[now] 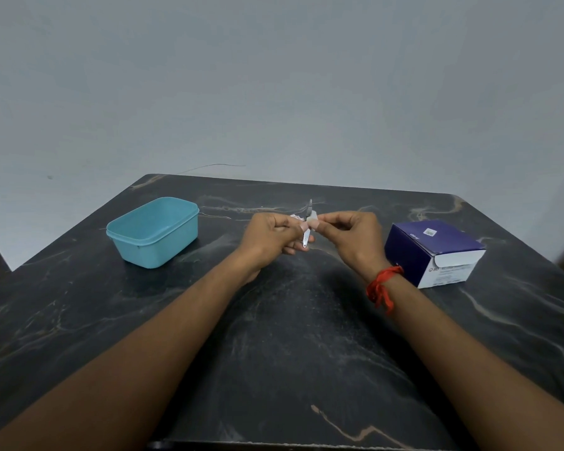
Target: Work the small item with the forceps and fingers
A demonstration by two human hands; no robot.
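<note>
Both hands meet above the middle of a dark marble table (290, 336). My left hand (271, 237) grips a small silver metal tool (306, 234), whose thin tip sticks up past the fingers and whose lower end points down. My right hand (352, 236) pinches a small whitish piece (313, 221) at the tool's upper part, thumb and forefinger together. A bit of crumpled white wrapper (294, 217) shows above my left fingers. What the whitish piece is cannot be told.
A light blue plastic tub (153, 234) without a lid stands on the left of the table. A dark blue and white cardboard box (437, 252) stands on the right. A red thread is tied round my right wrist (383, 284). A grey wall rises behind the table.
</note>
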